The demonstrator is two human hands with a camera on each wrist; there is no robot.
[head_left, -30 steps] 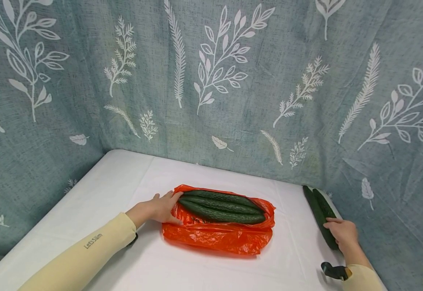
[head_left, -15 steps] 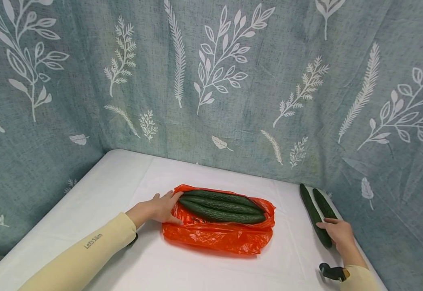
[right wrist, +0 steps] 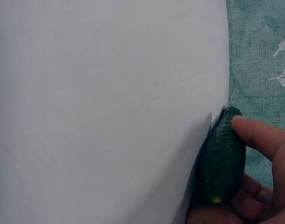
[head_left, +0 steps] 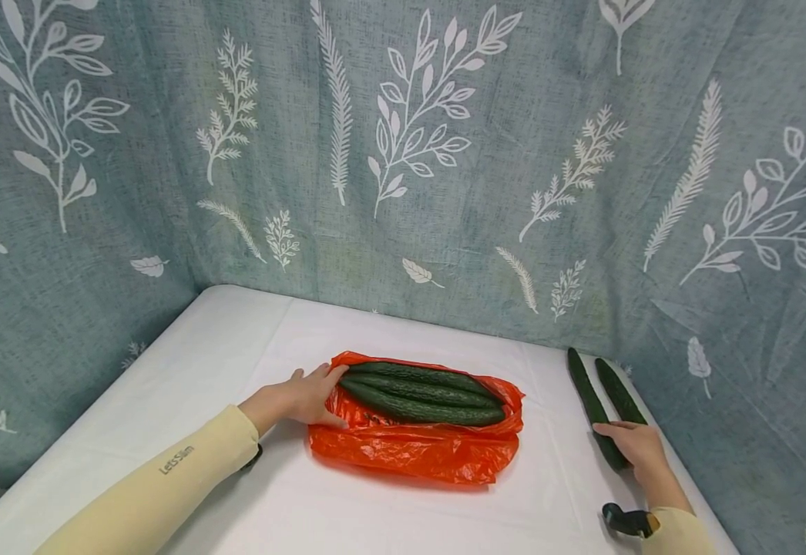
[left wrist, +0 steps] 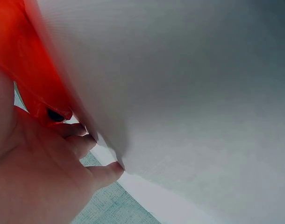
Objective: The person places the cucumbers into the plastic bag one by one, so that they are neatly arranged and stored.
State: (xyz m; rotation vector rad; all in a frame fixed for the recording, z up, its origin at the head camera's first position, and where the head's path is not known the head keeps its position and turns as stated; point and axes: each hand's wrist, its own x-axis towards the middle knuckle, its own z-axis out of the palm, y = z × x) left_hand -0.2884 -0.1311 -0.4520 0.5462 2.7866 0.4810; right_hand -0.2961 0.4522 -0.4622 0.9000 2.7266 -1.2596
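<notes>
An orange-red plastic bag (head_left: 413, 455) lies mid-table in the head view, with several dark green cucumbers (head_left: 420, 391) side by side in its opening. My left hand (head_left: 306, 396) rests spread at the bag's left end, thumb and fingertips touching it. In the left wrist view, that hand's fingertips (left wrist: 117, 169) lie along the white surface beside the red plastic. At the right, my right hand (head_left: 640, 447) grips a long cucumber (head_left: 589, 391) near its close end. The right wrist view shows the thumb on top of this cucumber (right wrist: 222, 163) and fingers beneath.
A second loose cucumber (head_left: 618, 389) lies just right of the gripped one, near the table's right edge. The white-covered table (head_left: 236, 331) meets a leaf-patterned teal curtain (head_left: 347, 231) at the back and both sides.
My right hand has shifted left with the gripped cucumber, opening a gap between it and the second loose one. The left hand and bag have stayed put.
</notes>
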